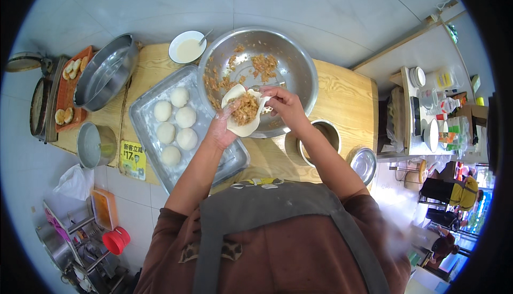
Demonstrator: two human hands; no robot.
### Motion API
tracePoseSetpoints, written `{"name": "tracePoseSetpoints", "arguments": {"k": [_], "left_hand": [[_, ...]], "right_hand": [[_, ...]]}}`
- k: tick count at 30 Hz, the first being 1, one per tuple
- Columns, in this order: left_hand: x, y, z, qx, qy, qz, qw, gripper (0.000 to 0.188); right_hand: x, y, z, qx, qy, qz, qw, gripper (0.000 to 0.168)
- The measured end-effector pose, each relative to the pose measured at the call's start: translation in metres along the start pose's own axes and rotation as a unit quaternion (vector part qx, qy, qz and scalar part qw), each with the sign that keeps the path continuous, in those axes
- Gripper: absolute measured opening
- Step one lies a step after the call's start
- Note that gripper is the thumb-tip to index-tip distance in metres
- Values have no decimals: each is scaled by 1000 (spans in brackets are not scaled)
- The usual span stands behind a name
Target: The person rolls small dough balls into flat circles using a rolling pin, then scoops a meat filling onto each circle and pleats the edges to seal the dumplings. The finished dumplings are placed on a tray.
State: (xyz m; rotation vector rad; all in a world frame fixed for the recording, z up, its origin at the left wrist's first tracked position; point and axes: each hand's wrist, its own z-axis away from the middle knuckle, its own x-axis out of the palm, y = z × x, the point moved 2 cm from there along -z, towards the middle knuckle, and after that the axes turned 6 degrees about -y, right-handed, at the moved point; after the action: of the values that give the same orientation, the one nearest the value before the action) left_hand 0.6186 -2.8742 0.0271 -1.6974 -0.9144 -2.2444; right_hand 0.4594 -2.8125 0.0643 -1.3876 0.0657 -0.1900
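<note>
A flat round of white dough (245, 130) topped with minced filling (244, 109) lies in my left hand (223, 127), whose thumb rests against the filling. My right hand (285, 105) pinches the dough's right edge between thumb and fingers. Both hands are over the near rim of a large steel bowl (298, 61), where clumps of the same filling and a metal utensil (270, 85) lie; the utensil is partly hidden. Left of the bowl, several white dough balls (185, 117) sit on a floured metal tray (140, 101).
A white bowl of pale liquid (187, 49) stands behind the tray. At left are a deep steel basin (106, 73), a steel pot (95, 145) and an orange basket of browned buns (72, 89). A steel container (320, 141) and a small metal bowl (363, 165) stand at right.
</note>
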Motion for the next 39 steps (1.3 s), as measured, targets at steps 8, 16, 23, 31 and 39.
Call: {"name": "tracePoseSetpoints", "arguments": {"k": [8,16,23,31,39], "left_hand": [[-2,-7,7,-37,27,-86,995,44],[-16,-20,12,-63,54,-131,988,37],[-15,-23,18,-10,113,-207,972,33],[-11,-21,21,-38,145,-266,952,31],[-20,-1,11,-184,86,-343,917,34]], "right_hand": [[-12,9,-4,79,-95,-90,988,17],[-19,16,-10,219,-157,-93,959,14],[-10,21,-2,172,-99,-23,980,15],[-5,15,-1,122,-74,41,989,12],[-4,20,-14,70,-219,6,973,10]]}}
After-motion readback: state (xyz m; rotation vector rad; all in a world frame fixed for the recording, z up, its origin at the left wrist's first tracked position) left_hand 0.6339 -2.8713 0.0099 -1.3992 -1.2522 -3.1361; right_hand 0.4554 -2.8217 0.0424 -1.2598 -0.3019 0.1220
